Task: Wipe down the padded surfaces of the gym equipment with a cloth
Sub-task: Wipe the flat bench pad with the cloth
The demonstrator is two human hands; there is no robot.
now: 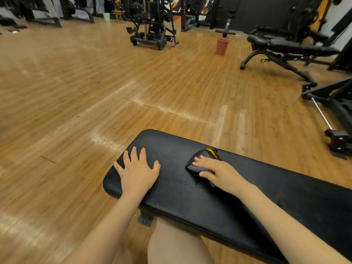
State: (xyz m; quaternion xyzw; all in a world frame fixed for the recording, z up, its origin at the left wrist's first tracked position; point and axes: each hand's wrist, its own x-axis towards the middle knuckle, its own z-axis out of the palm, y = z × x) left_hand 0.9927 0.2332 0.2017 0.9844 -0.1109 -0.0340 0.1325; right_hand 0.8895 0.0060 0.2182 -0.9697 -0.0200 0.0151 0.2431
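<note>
Your right hand (215,171) presses the folded grey cloth with the yellow-and-black edge (204,159) flat onto the long black padded bench top (247,197). Fingers look extended over the cloth rather than curled round it, thumb low along its near side. The cloth lies under and just ahead of those fingers, about a third of the way in from the rounded end of the pad.

Your left hand (138,168) is released, palm down, fingers spread, resting on the pad near that rounded end. It holds nothing and looks like a brace.

The key relation is that the pad's long axis runs from the rounded end at lower left away to the right edge of view. The cloth sits between your two hands, and the right hand is the one on it. Unwiped length likely lies both ways. The short stretch toward the left hand has fine specks or droplets on it, just left of the cloth.

My read is that you should stroke along the long axis. If you go left, the bracing hand is in the path, so lift it first.

Behind, on the wood-plank floor (76,92), stands a terracotta-coloured plastic bin (222,46).
</note>
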